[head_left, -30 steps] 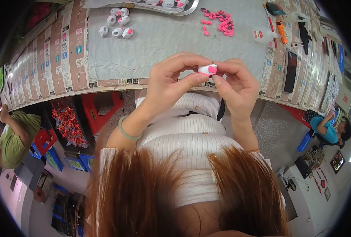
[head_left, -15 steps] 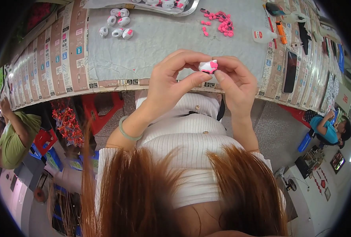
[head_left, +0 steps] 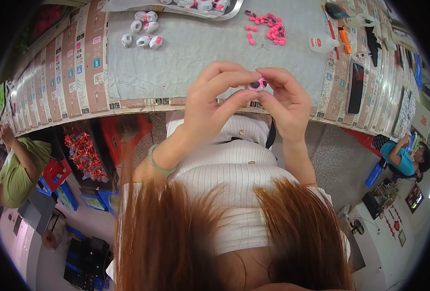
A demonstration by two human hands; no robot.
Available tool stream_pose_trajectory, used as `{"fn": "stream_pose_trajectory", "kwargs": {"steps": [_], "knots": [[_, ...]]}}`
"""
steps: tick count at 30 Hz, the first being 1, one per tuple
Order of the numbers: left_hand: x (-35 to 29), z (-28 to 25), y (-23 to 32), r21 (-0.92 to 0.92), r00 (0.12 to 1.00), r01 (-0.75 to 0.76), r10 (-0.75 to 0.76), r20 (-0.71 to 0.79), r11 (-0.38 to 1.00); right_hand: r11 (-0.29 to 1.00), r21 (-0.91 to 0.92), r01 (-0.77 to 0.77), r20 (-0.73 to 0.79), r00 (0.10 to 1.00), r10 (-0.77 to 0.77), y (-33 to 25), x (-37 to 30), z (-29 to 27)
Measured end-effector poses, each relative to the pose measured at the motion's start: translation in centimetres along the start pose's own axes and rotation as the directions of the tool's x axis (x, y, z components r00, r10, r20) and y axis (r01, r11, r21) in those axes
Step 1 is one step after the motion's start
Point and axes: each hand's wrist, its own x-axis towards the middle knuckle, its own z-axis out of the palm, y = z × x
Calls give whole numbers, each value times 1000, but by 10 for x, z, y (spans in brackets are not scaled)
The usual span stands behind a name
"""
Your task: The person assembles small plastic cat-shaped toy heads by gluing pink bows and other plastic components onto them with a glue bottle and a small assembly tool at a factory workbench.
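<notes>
As fingers [head_left: 236, 78] half-hide a trinket [head_left: 259, 85], pink pieces [head_left: 276, 34] beyond, phone [head_left: 355, 88] right

The grip, left hand [head_left: 203, 104] and right hand [head_left: 288, 104], holds one pink, white and black trinket [head_left: 259, 84]. Beyond it to the left, on the bench [head_left: 200, 58]: seven white-and-pink trinkets [head_left: 151, 26] and one metal tray [head_left: 234, 13], its cut-off contents uncountable. Beyond it, slightly right: one cluster of pink-and-black parts [head_left: 276, 34], too overlapped to count. Farther right: one plastic bottle [head_left: 323, 44], one red stick [head_left: 332, 32], one orange tool [head_left: 344, 40], one smartphone [head_left: 355, 88]. Nearer the body than the grip: one bracelet [head_left: 159, 161], two buttons [head_left: 242, 132]. Well off, either side: two co-workers [head_left: 23, 167].
</notes>
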Motion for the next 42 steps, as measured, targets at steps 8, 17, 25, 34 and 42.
{"fn": "stream_pose_trajectory", "kwargs": {"steps": [8,17,25,34,42], "knots": [[-2,3,-6,170,951,-230,258,-168,958,995,66,80,-116,991,-72,5,-3,9],[-1,1,-2,263,923,-334,371,-104,905,970,-90,227,-86,968,-235,8,-5,6],[0,0,-8,340,845,-496,535,-23,799,958,-148,244,-78,963,-257,8,-5,8],[0,1,2,-5,989,-116,115,-91,993,977,-9,215,-171,962,-213,10,-8,13],[-2,-2,10,-413,964,256,-262,43,874,993,37,111,-172,980,-104,3,-4,12]]}}
